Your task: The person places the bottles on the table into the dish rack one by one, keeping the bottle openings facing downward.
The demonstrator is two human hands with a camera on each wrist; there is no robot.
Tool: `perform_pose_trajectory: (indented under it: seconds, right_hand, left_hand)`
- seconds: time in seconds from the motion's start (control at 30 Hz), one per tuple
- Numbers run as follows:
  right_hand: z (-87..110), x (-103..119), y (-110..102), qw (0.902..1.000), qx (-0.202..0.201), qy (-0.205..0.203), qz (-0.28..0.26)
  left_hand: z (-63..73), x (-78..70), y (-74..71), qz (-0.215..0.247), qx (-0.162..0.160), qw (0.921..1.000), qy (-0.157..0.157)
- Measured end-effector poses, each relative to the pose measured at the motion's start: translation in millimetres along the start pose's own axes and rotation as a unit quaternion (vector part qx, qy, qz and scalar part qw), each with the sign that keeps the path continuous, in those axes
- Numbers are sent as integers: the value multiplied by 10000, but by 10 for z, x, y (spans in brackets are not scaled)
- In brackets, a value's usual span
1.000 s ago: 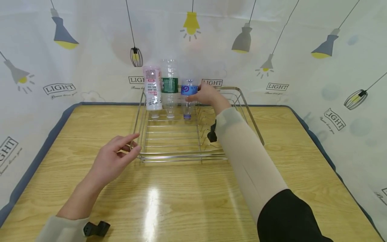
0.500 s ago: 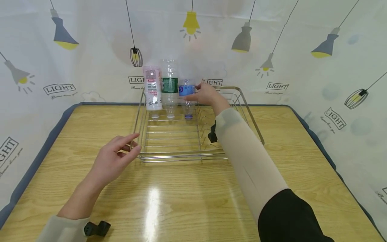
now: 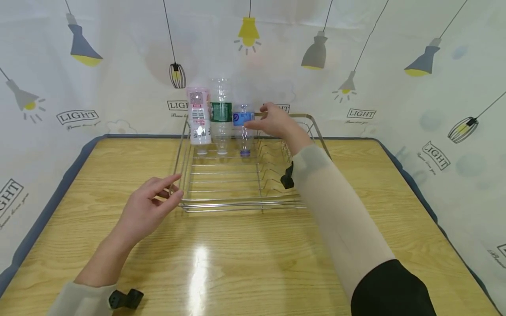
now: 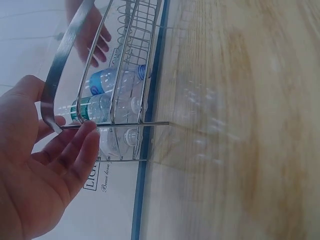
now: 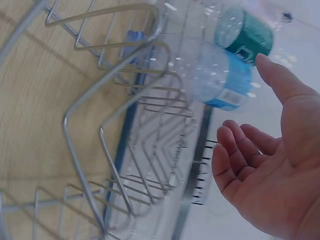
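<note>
My left hand (image 3: 148, 206) grips the front left corner of a metal wire dish rack (image 3: 225, 200); the left wrist view shows its fingers around the rim (image 4: 52, 100). Near the back rim, my right hand (image 3: 276, 120) has its thumb and fingers spread beside a small clear bottle (image 3: 245, 136) with a blue label. In the right wrist view, a gap shows between the fingers and that bottle (image 5: 237, 82). It stands cap down at the rack's back. To its left, a taller clear bottle (image 3: 221, 112) with a green label and a pink-white bottle (image 3: 199, 116) also stand inverted.
The rack's right part has wavy wire dividers (image 3: 272, 169), partly hidden by my right sleeve. A wooden table (image 3: 237, 254) bears the rack. Behind it hangs a white cloth (image 3: 130, 87) printed with lamps.
The small blue-labelled bottle shifts slightly left and its label turns. My right hand lets go of it and draws back to the right. My left hand stays in place.
</note>
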State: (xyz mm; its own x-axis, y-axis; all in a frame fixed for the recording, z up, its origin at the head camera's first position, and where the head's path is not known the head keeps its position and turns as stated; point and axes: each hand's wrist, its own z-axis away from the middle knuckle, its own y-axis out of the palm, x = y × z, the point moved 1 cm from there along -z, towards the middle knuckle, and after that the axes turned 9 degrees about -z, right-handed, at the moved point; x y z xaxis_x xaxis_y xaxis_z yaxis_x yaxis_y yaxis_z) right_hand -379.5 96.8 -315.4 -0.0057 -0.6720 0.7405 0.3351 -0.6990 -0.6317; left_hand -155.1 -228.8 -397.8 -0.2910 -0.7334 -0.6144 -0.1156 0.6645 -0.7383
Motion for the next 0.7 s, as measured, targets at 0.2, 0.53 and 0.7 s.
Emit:
perform_pose_trajectory:
  seconds: [0.2, 0.53, 0.7]
  right_hand:
    - [304, 87, -59, 9990, 28, -443, 39]
    - [1083, 311, -123, 9827, 107, -1795, 441]
    - [1443, 24, -107, 9740, -154, -2101, 828]
  left_hand:
    - [37, 79, -10, 12, -170, 9998, 144]
    - [100, 246, -185, -387, -332, 9987, 29]
    - [38, 263, -273, -735, -350, 9966, 115]
